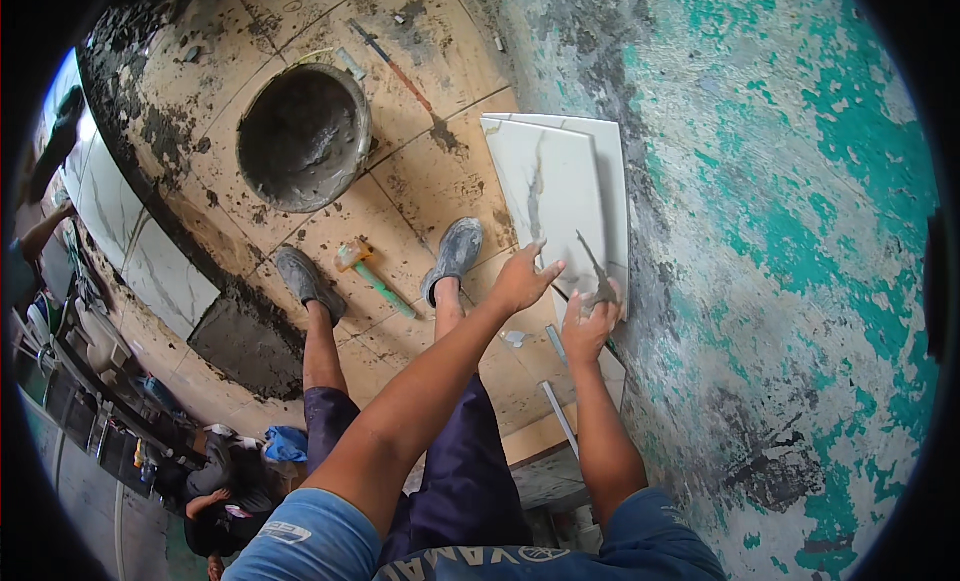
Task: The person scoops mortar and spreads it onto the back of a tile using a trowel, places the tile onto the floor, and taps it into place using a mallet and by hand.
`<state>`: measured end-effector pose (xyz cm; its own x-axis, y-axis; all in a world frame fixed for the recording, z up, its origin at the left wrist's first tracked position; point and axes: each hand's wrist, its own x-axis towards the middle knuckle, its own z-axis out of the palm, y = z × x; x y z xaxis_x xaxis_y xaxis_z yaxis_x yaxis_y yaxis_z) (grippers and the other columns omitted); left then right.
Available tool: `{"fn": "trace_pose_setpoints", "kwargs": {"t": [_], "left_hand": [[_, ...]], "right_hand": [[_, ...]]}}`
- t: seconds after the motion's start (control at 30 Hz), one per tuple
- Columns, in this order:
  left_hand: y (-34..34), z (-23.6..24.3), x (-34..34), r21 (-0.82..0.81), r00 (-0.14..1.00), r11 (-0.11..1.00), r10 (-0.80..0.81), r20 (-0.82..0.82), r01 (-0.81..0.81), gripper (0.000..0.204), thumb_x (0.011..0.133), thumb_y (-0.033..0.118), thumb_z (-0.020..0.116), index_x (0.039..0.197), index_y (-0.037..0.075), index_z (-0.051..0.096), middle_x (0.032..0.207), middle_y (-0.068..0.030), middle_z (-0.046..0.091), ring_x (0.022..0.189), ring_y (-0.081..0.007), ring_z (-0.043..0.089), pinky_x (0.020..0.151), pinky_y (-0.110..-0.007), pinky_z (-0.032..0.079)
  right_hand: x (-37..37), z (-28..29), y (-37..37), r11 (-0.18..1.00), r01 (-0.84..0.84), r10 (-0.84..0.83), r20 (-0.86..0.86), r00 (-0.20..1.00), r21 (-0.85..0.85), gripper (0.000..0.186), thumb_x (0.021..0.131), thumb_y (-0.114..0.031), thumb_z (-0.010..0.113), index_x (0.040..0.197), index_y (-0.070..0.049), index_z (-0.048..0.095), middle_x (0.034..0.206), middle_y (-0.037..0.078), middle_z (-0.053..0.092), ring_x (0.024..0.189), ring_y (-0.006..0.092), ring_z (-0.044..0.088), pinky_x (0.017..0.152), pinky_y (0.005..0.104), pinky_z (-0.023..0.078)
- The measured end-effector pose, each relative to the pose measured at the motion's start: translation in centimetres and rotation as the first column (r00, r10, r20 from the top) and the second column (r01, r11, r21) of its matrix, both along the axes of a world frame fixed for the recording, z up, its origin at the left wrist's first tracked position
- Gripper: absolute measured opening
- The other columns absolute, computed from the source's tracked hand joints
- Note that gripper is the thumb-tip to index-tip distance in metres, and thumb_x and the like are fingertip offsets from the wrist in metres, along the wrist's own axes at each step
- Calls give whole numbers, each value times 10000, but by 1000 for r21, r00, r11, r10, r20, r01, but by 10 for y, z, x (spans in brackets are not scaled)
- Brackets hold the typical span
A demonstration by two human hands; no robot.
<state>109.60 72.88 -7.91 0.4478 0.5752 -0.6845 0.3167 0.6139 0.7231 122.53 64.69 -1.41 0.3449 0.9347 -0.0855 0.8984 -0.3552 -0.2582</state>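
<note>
I see white tiles (562, 181) at one o'clock. The right hand (592, 326) grips a grey trowel (601, 284); the left hand (524, 281) spreads its fingers, tile contact unclear. Advisable: steady tiles before applying trowel.

My right grip (590, 326) covers the handle of the grey trowel (601, 281), and the blade shows too thin for me to tell its shape. I cannot tell whether my left grip (525, 283) touches the front tile (545, 171), which hides most of the rear tile (612, 181). Toward the near edge of the floor (425, 176), a pale chip (513, 338) is too small to identify. My blue shirt (310, 531) runs off the lower edge; at the left rim, a co-worker's arm (45, 231) is cut off.
</note>
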Motion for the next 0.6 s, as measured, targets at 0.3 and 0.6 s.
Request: {"fn": "trace_pose_setpoints", "kwargs": {"t": [0.3, 0.6], "left_hand": [[-16, 5, -21, -187, 974, 982, -27, -226, -16, 476, 823, 265, 632, 1190, -31, 565, 1126, -247, 638, 1077, -365, 610, 916, -388, 469], [-19, 76, -115, -27, 994, 997, 68, -87, -70, 433, 796, 143, 540, 1186, -44, 541, 1089, -286, 610, 1039, -397, 592, 924, -412, 450]], "right_hand": [[-18, 60, -39, 884, 408, -465, -516, 719, -228, 248, 853, -63, 631, 1073, 49, 600, 974, 158, 671, 935, 253, 654, 815, 342, 498], [-14, 92, -75, 904, 284, -398, -388, 831, -320, 198, 864, -83, 621, 1020, 38, 609, 910, 123, 642, 834, 220, 601, 786, 340, 473]]}}
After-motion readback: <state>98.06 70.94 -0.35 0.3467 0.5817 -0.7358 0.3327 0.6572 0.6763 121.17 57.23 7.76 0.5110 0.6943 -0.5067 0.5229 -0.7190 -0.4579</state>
